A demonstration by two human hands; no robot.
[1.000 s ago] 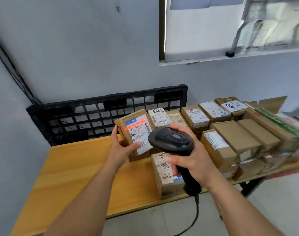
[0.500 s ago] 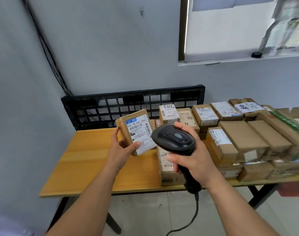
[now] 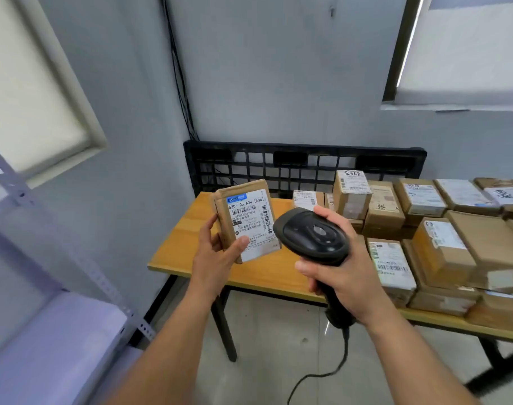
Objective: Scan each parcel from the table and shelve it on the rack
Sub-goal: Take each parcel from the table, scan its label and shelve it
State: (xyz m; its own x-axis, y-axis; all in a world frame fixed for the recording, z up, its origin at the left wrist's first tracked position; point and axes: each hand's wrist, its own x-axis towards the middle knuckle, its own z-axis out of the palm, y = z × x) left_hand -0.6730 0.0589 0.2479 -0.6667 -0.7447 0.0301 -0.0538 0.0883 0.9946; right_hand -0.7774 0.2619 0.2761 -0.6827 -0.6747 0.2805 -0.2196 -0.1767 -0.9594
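Head view, the only one. The left hand is gripping a small brown parcel at about 11 o'clock from frame centre. The thumb is pressing the front label and the fingers are wrapping round the back edge. The parcel is being held upright in the air above the left end of the table, label facing the camera, not touching the tabletop.

The right hand is clenching the handle of a black scanner just right of centre. The scanner head is sitting just beside the parcel's lower right corner and its cable is trailing down toward 6 o'clock. No scan light is showing on the label, so whether the scan has gone through cannot be told.

Progress, as a judgement: the task is looking early-to-mid. Many parcels are lying packed together on the table from 2 to 4 o'clock, all waiting to be scanned. The rack is showing at 9 o'clock, blurred; the shelf visible is carrying no parcel that can be made out. Left to do for this parcel: confirming the scan and shelving it, then going through the rest. A black plastic grid is leaning against the wall behind the table.
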